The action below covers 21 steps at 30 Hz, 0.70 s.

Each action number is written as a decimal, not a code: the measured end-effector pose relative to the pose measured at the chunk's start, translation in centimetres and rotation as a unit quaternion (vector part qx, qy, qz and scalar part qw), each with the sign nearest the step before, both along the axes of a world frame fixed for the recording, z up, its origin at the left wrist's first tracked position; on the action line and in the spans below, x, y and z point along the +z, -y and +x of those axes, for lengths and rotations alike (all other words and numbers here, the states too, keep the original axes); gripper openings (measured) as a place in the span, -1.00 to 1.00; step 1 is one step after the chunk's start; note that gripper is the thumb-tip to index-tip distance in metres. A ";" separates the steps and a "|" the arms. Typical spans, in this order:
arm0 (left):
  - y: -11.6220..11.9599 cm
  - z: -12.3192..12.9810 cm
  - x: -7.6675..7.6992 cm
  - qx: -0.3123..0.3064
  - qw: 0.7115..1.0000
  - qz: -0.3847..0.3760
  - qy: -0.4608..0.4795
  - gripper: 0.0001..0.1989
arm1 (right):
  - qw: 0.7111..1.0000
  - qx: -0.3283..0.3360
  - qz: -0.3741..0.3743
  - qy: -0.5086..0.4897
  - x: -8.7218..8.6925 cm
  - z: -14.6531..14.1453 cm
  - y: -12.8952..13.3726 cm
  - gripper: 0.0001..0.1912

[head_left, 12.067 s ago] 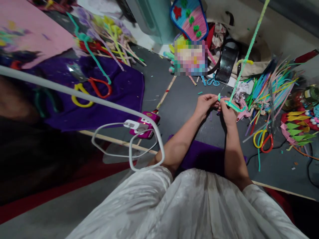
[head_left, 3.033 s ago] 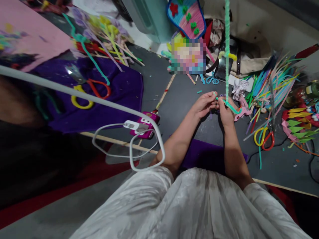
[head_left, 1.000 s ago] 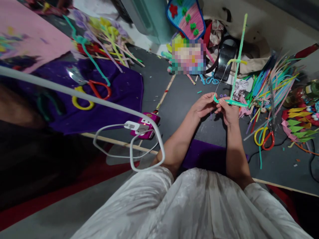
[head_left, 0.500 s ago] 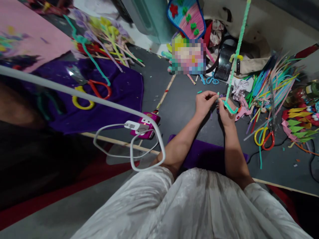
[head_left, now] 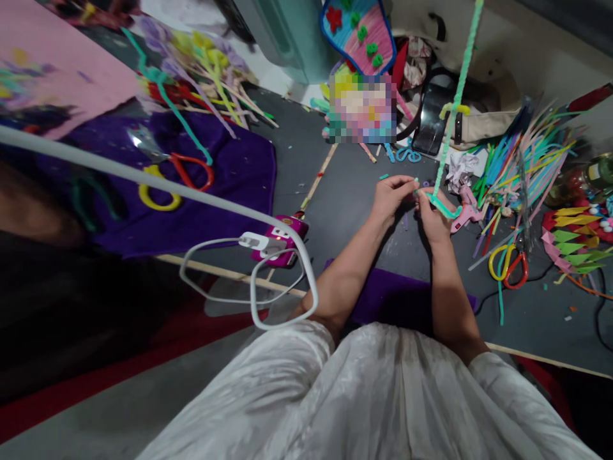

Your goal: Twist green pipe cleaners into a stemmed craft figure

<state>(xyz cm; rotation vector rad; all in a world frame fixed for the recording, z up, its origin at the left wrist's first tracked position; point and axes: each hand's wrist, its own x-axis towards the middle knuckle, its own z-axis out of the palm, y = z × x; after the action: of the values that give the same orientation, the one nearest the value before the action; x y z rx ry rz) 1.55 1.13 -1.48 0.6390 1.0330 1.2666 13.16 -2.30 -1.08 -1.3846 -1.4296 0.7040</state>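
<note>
A long mint-green pipe cleaner (head_left: 460,89) rises from between my hands toward the top edge, with a short yellow piece (head_left: 454,110) crossing it partway up. At its lower end a bent mint-green length lies across my right hand (head_left: 435,220), whose thumb and fingers pinch the pipe cleaner. Close by on the left, the fingertips of my left hand (head_left: 393,195) are pressed together on a small pale green tip. Whether that tip belongs to the same pipe cleaner is hard to make out. A pink glue gun (head_left: 467,211) lies just right of my right hand.
Loose pipe cleaners (head_left: 522,160) heap at the right, above yellow-and-red scissors (head_left: 508,267). A white cable (head_left: 191,191) crosses at left near a magenta power outlet (head_left: 282,239). More scissors (head_left: 177,179) lie on purple cloth (head_left: 239,166). A person's arm shows at far left.
My left hand has shifted slightly left, and my fingertips have moved a little with the pale green tip. The bent end over my right hand has swung slightly right.
</note>
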 end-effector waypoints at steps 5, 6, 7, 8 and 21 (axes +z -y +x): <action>-0.1 -0.6 0.4 -0.076 0.992 -0.036 0.095 -0.70 | 0.992 -0.015 -0.053 -0.116 0.3 -0.2 -0.1 -0.73; -0.1 -0.7 0.5 -0.088 0.990 -0.040 0.106 -0.71 | 0.989 -0.011 -0.059 -0.133 0.4 -0.2 -0.1 -0.74; -0.1 -0.8 0.5 -0.099 0.988 -0.041 0.113 -0.72 | 0.987 -0.007 -0.063 -0.149 0.6 -0.2 -0.1 -0.74; -0.1 -0.8 0.6 -0.108 0.986 -0.040 0.118 -0.73 | 0.984 -0.004 -0.067 -0.163 0.7 -0.1 -0.1 -0.74; 0.2 -1.2 0.8 -0.185 0.967 0.007 0.173 -0.64 | 0.953 0.032 -0.098 -0.285 0.9 -0.3 -0.3 -0.70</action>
<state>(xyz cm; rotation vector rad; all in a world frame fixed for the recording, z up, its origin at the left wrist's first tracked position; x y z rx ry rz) 0.39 0.97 -0.63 0.5645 0.5848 1.0099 12.87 -2.01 -0.19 -1.1507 -0.9626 1.2026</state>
